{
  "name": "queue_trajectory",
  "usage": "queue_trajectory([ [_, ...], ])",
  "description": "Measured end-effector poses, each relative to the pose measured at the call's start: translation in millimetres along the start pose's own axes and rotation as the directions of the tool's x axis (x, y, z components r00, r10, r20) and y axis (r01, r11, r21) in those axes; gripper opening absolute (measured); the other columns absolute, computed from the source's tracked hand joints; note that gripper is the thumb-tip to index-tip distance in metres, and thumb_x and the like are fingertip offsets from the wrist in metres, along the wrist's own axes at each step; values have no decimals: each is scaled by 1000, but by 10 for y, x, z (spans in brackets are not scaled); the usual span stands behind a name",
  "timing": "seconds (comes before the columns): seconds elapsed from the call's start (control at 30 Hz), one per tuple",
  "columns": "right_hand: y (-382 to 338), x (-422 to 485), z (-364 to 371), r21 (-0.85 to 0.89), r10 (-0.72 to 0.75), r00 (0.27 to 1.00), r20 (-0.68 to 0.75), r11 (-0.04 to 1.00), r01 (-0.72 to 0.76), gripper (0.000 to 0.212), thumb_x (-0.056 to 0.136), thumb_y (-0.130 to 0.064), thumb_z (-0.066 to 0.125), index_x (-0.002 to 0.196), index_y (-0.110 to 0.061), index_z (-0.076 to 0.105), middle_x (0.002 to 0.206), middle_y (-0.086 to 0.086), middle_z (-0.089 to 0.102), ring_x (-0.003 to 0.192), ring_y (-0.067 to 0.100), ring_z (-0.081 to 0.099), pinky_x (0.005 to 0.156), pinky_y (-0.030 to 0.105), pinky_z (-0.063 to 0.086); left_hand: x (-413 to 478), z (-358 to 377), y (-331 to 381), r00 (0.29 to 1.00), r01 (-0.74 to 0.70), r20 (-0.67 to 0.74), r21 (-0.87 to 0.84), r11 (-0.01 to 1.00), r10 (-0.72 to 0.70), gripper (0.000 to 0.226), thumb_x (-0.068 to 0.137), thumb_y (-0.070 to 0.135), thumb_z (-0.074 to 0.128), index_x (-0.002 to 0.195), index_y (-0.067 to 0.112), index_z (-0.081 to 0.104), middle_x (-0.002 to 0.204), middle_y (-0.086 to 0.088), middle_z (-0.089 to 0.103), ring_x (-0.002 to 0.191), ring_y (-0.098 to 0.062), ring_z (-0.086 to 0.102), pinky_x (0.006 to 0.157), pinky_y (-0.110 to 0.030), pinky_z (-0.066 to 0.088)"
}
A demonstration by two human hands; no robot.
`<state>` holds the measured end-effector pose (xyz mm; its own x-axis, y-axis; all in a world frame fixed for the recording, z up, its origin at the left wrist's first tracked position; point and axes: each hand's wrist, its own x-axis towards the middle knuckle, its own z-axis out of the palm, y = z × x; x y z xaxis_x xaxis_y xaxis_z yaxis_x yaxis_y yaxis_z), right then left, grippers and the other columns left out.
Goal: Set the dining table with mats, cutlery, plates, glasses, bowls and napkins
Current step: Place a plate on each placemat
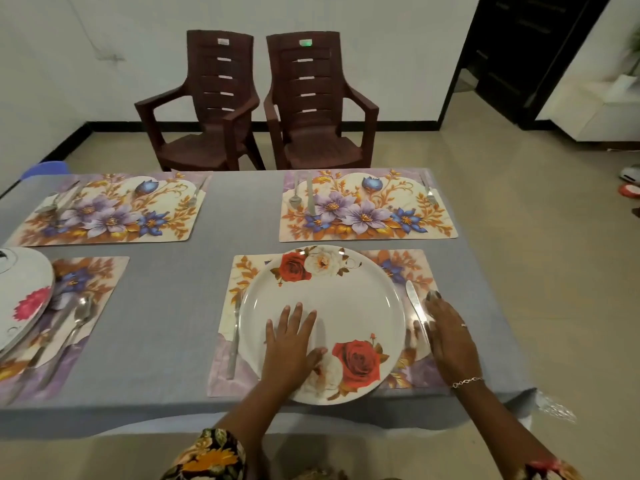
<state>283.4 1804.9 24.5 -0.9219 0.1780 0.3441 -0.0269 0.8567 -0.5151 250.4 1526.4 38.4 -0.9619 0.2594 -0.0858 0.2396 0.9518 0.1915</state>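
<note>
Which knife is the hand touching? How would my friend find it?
Start at the grey table and find the only mat with a rose plate fully on it. The knife lies just right of that plate, under the right hand. The other mats' knives lie untouched.

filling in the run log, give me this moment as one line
step: plate placing | left hand: flat on rose plate | right hand: on knife beside plate | far mats: cutlery only
</note>
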Motion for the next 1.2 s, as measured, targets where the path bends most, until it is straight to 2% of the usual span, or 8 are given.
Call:
queue_trajectory([
  [0.13,-304,131,183,-75,-108,994,2,991,108,36,85,-27,52,107,-1,66,113,21,64,104,42,61,87,55,44,-133,-52,-236,963,166,-186,-154,974,-193,53,79,41,65,122,11,60,128,-15,59,118,-39,55,99,-58,24],
  [0.33,-729,238,555,-97,-248,968,30,963,250,27,73,-14,58,95,-4,70,109,20,67,96,41,65,81,55,49,-390,-155,-754,912,377,-73,-231,897,-403,69,95,56,18,117,6,61,120,-19,63,111,-42,59,92,-60,35],
  [0.43,-1021,290,704,-58,-295,955,41,953,297,27,72,-16,59,93,-5,71,106,20,68,94,41,65,83,55,46,-510,-211,-954,885,426,-114,-195,884,-451,54,94,47,35,119,6,61,124,-19,61,114,-40,58,91,-59,45],
  [0.6,-1648,374,1013,40,-377,922,87,926,375,23,71,-13,59,90,-6,70,99,20,69,86,40,66,78,53,49,-761,-386,-1305,818,501,-184,-237,832,-545,58,98,44,32,148,18,20,157,-6,11,146,-24,3,117,-36,-1],
  [0.73,-2280,331,1276,127,-429,887,170,902,412,17,76,-5,61,89,-7,70,98,18,68,87,39,66,76,49,52,-1032,-534,-1742,744,564,-204,-317,762,-636,59,90,44,41,140,12,40,149,-14,34,141,-33,24,115,-43,17],
  [0.83,-2815,277,1527,209,-536,822,191,841,500,25,82,-18,45,85,-11,70,93,13,65,82,32,65,74,36,53,-1262,-622,-2207,696,615,-187,-344,710,-693,52,73,40,60,114,9,64,117,-17,65,109,-37,61,87,-49,49],
  [1.0,-3839,62,1957,296,-562,786,260,820,489,27,82,-20,43,85,-11,69,91,10,63,80,30,64,74,26,43,-1751,-767,-3090,642,600,-296,-380,704,-708,49,68,32,67,110,6,64,111,-16,66,104,-38,64,83,-51,51],
  [1.2,-4830,-99,2519,342,-546,764,343,830,440,16,81,2,60,93,-5,68,99,15,65,88,34,63,77,31,43,-2290,-893,-4143,547,618,-300,-486,618,-782,47,88,32,56,126,5,53,129,-14,53,126,-35,45,104,-43,37],
])
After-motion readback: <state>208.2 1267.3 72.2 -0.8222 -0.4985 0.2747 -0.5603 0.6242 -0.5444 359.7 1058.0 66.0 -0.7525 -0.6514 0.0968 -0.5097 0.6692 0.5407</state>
